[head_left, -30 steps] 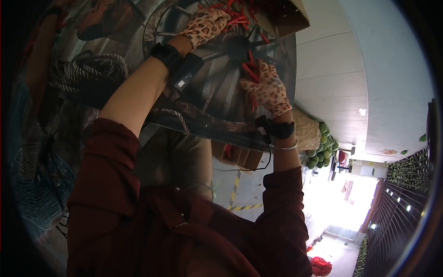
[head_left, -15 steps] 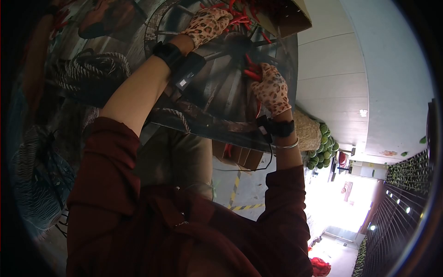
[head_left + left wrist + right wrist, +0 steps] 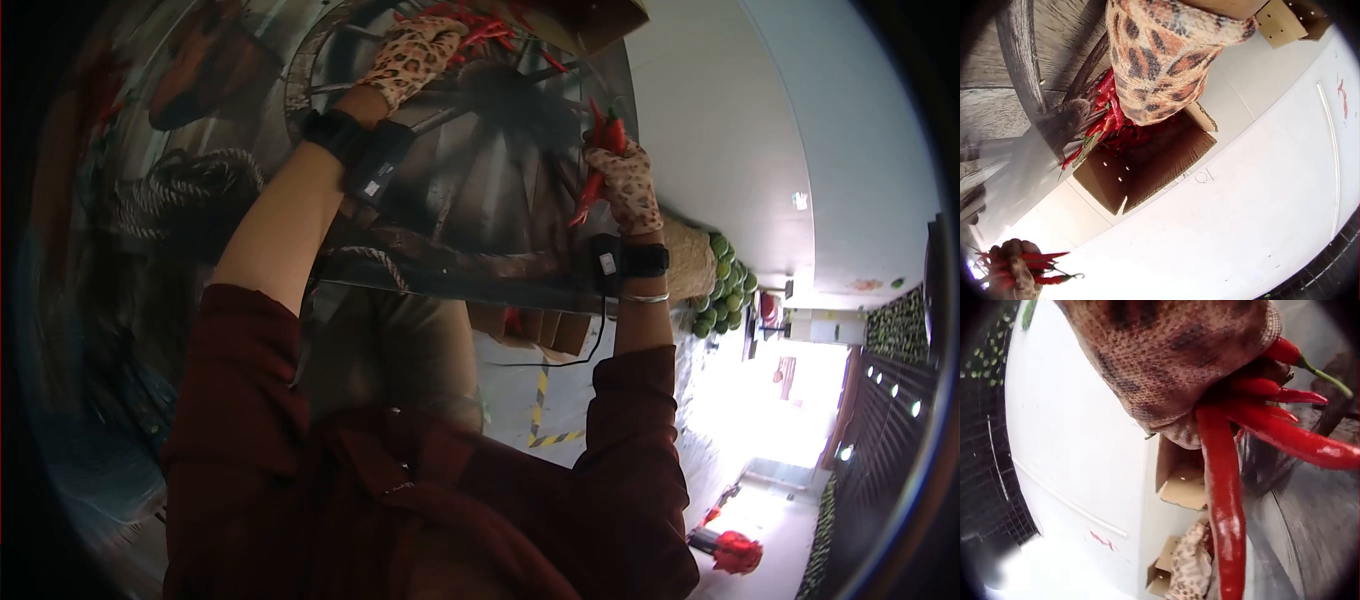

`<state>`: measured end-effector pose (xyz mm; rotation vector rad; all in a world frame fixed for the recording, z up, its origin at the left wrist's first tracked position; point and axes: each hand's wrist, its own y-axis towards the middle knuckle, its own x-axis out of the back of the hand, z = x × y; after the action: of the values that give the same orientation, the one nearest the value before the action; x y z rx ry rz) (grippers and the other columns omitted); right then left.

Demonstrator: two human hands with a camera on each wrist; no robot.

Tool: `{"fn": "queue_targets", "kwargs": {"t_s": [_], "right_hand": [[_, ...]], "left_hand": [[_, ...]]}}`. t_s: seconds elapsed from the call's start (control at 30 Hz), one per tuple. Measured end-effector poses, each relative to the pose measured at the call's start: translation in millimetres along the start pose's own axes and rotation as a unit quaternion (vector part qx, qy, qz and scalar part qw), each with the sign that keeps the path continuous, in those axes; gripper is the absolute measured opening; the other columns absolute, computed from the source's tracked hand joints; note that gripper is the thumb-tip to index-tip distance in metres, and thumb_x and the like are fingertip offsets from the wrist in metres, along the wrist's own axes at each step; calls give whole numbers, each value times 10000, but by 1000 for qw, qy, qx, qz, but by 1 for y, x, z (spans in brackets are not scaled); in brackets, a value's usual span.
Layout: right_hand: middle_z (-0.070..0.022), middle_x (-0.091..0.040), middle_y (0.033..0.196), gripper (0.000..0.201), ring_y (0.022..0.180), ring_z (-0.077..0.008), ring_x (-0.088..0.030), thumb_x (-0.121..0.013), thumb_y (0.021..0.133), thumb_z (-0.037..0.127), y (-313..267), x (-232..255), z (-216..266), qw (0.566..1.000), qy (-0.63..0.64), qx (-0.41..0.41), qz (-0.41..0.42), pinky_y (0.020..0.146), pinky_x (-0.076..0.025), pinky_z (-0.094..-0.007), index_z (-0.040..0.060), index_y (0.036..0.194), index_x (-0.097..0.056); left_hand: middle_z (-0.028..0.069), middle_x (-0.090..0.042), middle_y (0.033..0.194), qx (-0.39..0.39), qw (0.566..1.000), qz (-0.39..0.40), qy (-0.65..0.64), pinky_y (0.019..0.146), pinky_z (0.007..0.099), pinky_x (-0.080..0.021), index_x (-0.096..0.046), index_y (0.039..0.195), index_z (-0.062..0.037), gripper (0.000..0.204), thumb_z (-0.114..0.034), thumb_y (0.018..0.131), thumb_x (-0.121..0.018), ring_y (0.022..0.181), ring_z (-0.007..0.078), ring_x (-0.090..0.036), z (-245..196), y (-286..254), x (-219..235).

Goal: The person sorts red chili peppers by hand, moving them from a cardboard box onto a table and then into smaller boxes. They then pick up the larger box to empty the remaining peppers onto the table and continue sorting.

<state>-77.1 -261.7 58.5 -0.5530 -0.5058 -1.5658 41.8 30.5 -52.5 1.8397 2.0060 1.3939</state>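
Your left hand (image 3: 415, 55), in a spotted glove, lies with its fingers bent into the pile of red chilies (image 3: 470, 20) at the mouth of the cardboard box (image 3: 1147, 165); whether it grips any, I cannot tell. Your right hand (image 3: 628, 180) is lifted off the surface (image 3: 480, 190) and closed around a bunch of chilies (image 3: 1241, 444). I judge you are in the gathering step. Next, keep this bunch tight while you carry it.
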Motion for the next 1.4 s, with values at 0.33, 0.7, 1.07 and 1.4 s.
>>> {"fn": "queue_targets", "kwargs": {"t_s": [0.33, 0.7, 1.07, 1.4], "right_hand": [[-22, -600, 821, 253, 703, -116, -551, -613, 779, 105, -168, 74, -38, 963, 177, -92, -181, 647, -455, -261, -5, 1007, -614], [-35, -602, 774, 242, 684, -113, -545, -622, 758, 120, -273, 54, -225, 936, -65, -253, -236, 620, -456, -256, 36, 985, -618], [-159, -637, 1026, 379, 1005, -312, -590, -614, 757, 285, -189, -5, -330, 902, -301, -310, -17, 861, -469, -394, 77, 1073, -585], [-136, -628, 1058, 353, 994, -280, -589, -639, 784, 289, -211, -19, -436, 900, -421, -108, -27, 855, -479, -346, 47, 1039, -614]], "left_hand": [[125, -558, 1186, 93, 991, 80, -56, 979, 379, -360, -564, 1184, -84, 335, -271, 926, -462, 1129, 263, -498, -44, 7, 30], [95, -492, 1312, -215, 921, 88, 312, 1017, 347, -395, -507, 1265, -96, 346, -116, 941, -389, 1180, 243, -493, 53, 15, 16], [95, -522, 1290, -33, 983, 153, 97, 1000, 323, -395, -516, 1269, -78, 339, -170, 962, -403, 1165, 227, -511, 25, 18, 24], [86, -596, 1181, -15, 992, 102, 79, 971, 310, -398, -613, 1155, -74, 291, -206, 941, -468, 1112, 212, -547, -17, 12, 26]]}}
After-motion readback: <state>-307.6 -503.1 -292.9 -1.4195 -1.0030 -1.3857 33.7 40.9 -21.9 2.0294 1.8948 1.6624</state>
